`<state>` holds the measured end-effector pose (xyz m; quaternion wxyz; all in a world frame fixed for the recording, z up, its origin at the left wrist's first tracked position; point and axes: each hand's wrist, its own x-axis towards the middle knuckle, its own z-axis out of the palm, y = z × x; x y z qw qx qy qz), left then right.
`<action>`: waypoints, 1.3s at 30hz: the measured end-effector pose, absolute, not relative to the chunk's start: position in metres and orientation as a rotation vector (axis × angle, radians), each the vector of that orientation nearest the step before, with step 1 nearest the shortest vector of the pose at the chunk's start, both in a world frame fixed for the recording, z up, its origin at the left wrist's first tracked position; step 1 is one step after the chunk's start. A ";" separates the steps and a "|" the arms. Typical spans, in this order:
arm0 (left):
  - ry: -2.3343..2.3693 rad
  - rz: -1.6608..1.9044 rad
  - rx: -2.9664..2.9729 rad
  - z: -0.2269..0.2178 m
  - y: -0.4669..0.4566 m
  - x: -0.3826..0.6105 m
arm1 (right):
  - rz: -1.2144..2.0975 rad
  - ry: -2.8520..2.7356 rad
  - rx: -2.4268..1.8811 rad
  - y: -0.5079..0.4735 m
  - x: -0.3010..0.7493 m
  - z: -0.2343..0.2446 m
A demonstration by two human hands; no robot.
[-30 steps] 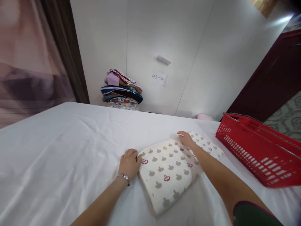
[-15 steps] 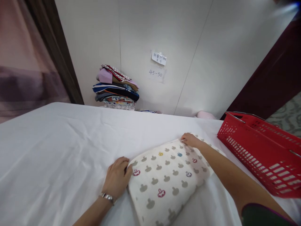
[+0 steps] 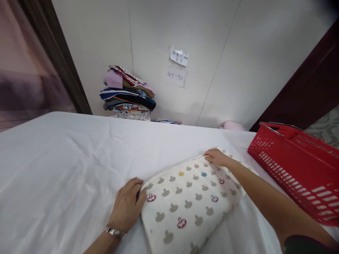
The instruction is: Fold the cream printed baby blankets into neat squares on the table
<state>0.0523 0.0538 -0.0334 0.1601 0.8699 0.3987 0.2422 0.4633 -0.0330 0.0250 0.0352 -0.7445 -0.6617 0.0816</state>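
Observation:
A folded white cloth [image 3: 185, 197] printed with grey and a few coloured mushrooms lies on the white-covered bed or table. My left hand [image 3: 128, 203], with a silver bracelet at the wrist, pinches the cloth's far left corner, thumb on top and fingertips hidden behind the edge. At the cloth's far edge, farther right, my right hand [image 3: 215, 157] grips the fabric between thumb and fingers. The right forearm crosses over the cloth's right part, which extends beyond the arm.
A red plastic basket [image 3: 293, 169] with metal handles stands at the right. Behind the white sheet's [image 3: 79, 158] far edge rises a stack of folded clothes [image 3: 128, 93] against the wall. Handwritten paper notes [image 3: 177, 67] are stuck on the wall. A curtain [image 3: 34, 70] hangs at the left.
The camera view has shifted slightly. Both hands stay at the same places on the cloth, whose far edge between them looks slightly more lifted.

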 end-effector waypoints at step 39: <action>1.109 0.671 2.471 -0.030 0.054 0.052 | -0.166 -1.527 -2.478 -0.038 0.504 0.000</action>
